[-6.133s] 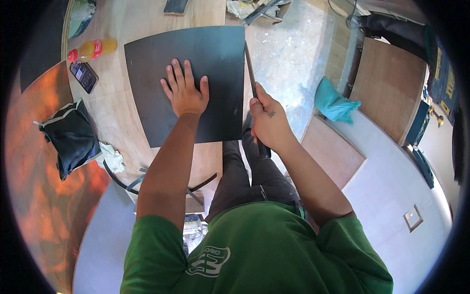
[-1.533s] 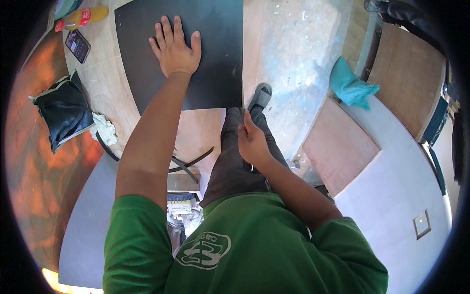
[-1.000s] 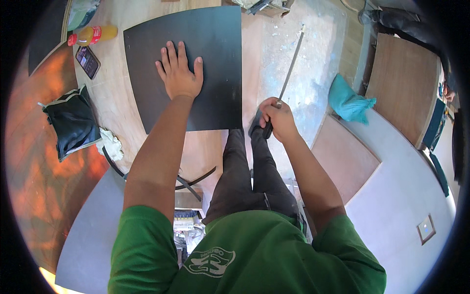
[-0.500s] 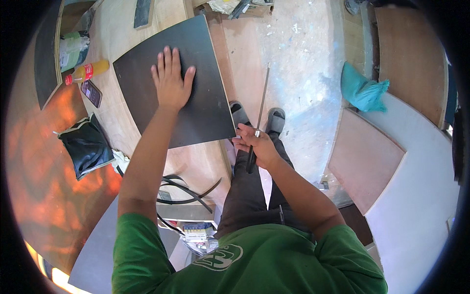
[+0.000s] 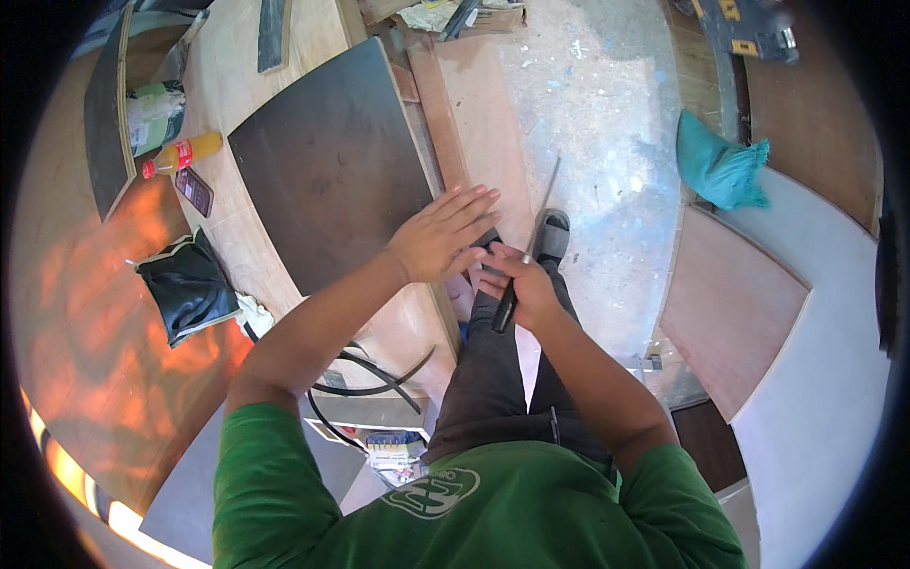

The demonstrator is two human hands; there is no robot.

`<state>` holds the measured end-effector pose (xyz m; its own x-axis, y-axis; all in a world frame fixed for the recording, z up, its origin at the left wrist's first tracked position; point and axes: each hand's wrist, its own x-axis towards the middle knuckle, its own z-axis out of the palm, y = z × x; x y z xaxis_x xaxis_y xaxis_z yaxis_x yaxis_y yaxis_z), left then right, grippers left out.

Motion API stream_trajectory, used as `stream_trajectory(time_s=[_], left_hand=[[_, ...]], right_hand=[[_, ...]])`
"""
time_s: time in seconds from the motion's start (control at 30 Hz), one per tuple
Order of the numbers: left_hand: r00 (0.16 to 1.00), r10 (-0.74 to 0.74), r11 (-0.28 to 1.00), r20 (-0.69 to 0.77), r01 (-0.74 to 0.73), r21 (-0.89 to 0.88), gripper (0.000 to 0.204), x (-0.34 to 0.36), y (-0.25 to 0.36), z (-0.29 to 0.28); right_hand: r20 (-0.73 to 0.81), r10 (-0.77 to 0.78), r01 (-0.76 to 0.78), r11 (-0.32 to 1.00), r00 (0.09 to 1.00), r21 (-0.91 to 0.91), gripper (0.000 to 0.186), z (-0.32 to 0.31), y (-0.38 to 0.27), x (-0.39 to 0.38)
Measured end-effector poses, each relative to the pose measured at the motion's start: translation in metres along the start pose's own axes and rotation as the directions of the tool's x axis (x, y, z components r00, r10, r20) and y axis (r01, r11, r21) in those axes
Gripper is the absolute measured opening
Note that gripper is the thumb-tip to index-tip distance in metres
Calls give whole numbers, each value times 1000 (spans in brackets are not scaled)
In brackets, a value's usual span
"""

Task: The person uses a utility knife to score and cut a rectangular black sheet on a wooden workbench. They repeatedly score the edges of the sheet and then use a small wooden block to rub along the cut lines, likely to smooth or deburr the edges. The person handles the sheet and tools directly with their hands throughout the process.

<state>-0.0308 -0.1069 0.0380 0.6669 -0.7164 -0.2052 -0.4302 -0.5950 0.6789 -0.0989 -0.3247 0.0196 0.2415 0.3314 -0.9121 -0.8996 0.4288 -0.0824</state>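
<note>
A dark board (image 5: 327,161) with a pale cut edge lies on the light plywood surface to my left. My left hand (image 5: 441,232) is open, its fingers stretched out together over the board's near right corner; whether the palm touches it, I cannot tell. Just right of that corner, my right hand (image 5: 526,289) is closed round the black handle of a file (image 5: 507,308). The file's long thin blade points up and away over the floor. The two hands are close together, and my left fingers hide part of the board's edge.
An orange drink bottle (image 5: 183,155), a phone (image 5: 194,192) and a black pouch (image 5: 190,289) lie to the left. Black strips (image 5: 379,379) curl near me. At right are a teal sack (image 5: 720,161) and a pinkish panel (image 5: 730,303). A dark thing with yellow patches (image 5: 744,28) shows at top right.
My left hand has left the middle of the board and come right and nearer, to its corner. The file stays in my right hand. The dark yellow-patched thing has appeared at top right.
</note>
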Motion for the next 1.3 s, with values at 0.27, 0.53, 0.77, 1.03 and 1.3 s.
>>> stream_trajectory(time_s=[0.27, 0.53, 0.77, 1.03, 1.3], left_hand=[[659, -296, 797, -691, 570, 202, 70, -10, -107, -69], [395, -570, 532, -721, 846, 43, 73, -11, -120, -48], [370, -596, 519, -713, 855, 10, 75, -11, -120, -49], [357, -637, 512, -683, 858, -29, 75, -12, -114, -54], [371, -650, 539, -664, 840, -59, 76, -8, -111, -57]], right_hand=[[-217, -75, -41, 873, 973, -486, 23, -47, -19, -20], [401, -743, 676, 93, 536, -731, 63, 46, -27, -31], [358, -468, 567, 454, 808, -687, 57, 167, -104, 13], [250, -365, 439, 663, 897, -606, 57, 224, -131, 11], [127, -373, 369, 700, 919, -612, 49, 250, -143, 29]])
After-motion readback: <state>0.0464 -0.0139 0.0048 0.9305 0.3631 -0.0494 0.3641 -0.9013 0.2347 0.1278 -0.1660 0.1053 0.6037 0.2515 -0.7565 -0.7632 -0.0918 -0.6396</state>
